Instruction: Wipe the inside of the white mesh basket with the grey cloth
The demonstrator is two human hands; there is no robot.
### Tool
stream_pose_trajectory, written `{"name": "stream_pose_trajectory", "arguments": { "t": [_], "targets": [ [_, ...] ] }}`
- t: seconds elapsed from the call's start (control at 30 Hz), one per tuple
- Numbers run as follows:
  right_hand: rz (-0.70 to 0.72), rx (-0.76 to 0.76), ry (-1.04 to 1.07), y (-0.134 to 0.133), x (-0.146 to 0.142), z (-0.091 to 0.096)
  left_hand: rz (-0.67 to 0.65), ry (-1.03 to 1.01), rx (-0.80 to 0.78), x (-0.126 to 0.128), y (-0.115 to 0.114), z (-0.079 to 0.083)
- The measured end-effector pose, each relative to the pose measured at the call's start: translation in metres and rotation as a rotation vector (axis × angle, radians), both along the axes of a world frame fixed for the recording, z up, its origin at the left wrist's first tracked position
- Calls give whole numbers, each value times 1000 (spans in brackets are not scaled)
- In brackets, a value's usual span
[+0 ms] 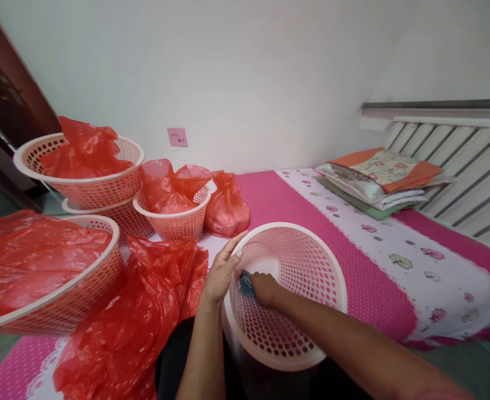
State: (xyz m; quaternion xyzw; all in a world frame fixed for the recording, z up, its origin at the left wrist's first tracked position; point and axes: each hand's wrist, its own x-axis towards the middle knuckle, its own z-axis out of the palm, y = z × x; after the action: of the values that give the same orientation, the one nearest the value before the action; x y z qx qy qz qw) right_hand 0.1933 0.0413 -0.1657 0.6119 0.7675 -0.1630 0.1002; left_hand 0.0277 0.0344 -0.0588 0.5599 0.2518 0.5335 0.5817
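Note:
A pale pink plastic basket (311,261) with a perforated wall is tilted in front of me, its mouth turned towards me. My left hand (221,272) grips the left side of its rim, thumb on the inside and fingers outside. Inside the basket, my right hand (265,289) is closed around a blue-grey cloth (246,284), which touches the inner left wall. Just left of my left arm lies a heap of red plastic bag (124,316).
More pink baskets with red bags in them stand at left: a wide one (103,244), a stacked one (90,191) and a small one (178,225). A tied red bag (227,208) sits by the wall. Folded bedding (378,178) lies at right near the white slatted headboard (470,178).

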Motion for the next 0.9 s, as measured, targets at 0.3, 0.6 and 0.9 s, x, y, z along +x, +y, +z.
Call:
{"name": "stream_pose_trajectory", "arguments": {
  "t": [0.3, 0.6, 0.9],
  "targets": [
    [25, -45, 113, 3, 10, -3, -9, -11, -11, 1, 3, -5],
    [52, -122, 174, 6, 11, 10, -13, -20, -9, 2, 2, -3],
    [58, -189, 174, -12, 11, 43, -25, -27, -16, 2, 2, -4]
  ]
}}
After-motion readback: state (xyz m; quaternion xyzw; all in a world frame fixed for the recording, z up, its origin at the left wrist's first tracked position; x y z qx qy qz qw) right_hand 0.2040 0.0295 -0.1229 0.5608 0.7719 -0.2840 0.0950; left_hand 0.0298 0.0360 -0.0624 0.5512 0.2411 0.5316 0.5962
